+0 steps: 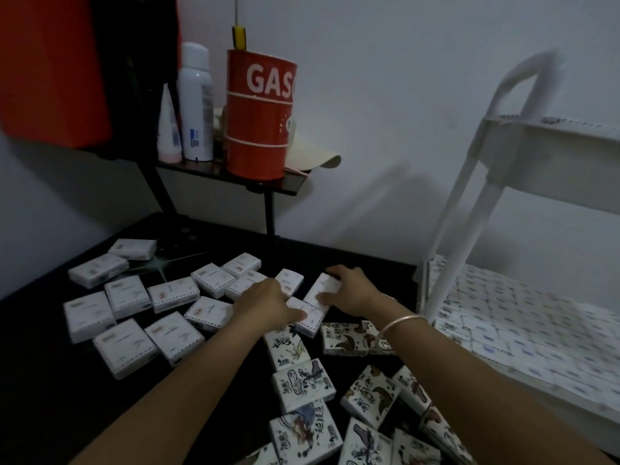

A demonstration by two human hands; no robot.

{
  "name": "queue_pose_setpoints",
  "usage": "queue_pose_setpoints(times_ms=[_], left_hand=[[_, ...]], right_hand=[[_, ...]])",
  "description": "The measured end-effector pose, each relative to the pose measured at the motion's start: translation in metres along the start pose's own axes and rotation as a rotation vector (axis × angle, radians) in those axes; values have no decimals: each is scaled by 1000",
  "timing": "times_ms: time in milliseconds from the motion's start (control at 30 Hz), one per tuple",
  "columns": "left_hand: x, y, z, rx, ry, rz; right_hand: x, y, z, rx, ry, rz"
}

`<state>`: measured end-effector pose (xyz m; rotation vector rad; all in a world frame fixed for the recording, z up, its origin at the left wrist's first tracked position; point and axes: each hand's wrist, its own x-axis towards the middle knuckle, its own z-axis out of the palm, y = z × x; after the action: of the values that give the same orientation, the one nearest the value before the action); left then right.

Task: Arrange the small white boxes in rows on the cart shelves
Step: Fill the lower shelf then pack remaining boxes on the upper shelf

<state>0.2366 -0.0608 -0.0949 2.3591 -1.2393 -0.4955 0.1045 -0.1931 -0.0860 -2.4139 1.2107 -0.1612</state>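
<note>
**Gripping one small box, thumb on another**

Fourteen plain white boxes (127,295) lie loose and crooked on the black tabletop (50,397), by my count. Two of them are under the hands. The right hand (349,293) grips the far box (322,286), fingers curled over its far end and thumb on its top. The left hand (265,300) has its thumb flat on the near box (310,322). Its fingers are hidden behind the back of the hand, so I cannot tell if they grip. The two boxes touch at a corner.

Nearer the person lie about ten picture-printed boxes (303,384). Several are cut off by the bottom edge or covered by the right forearm, so that count is rough.

To the right stands one white cart (469,229) with two shelves in view. The lower shelf (536,380) is packed with boxes in rows (520,323), too blurred to count. The upper one runs off the right edge.

Behind, a small black stand (201,169) holds one red can (260,112), one spray bottle (195,102) and one tube (167,129). A yellow-handled tool (239,35) sticks up from the can.
</note>
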Motion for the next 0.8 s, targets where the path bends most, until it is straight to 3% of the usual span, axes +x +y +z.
queue_pose_setpoints(times_ms=[333, 500, 633, 800], left_hand=[[-12, 7, -19, -400, 65, 82], [-38, 39, -56, -642, -93, 182], [-75, 86, -91, -594, -112, 383], [-119, 160, -118, -596, -135, 647]], right_hand=[[-46, -12, -38, -97, 267, -180], [-101, -16, -87, -188, 389, -346], [-150, -13, -138, -93, 367, -289], [-213, 5, -209, 98, 507, -246]])
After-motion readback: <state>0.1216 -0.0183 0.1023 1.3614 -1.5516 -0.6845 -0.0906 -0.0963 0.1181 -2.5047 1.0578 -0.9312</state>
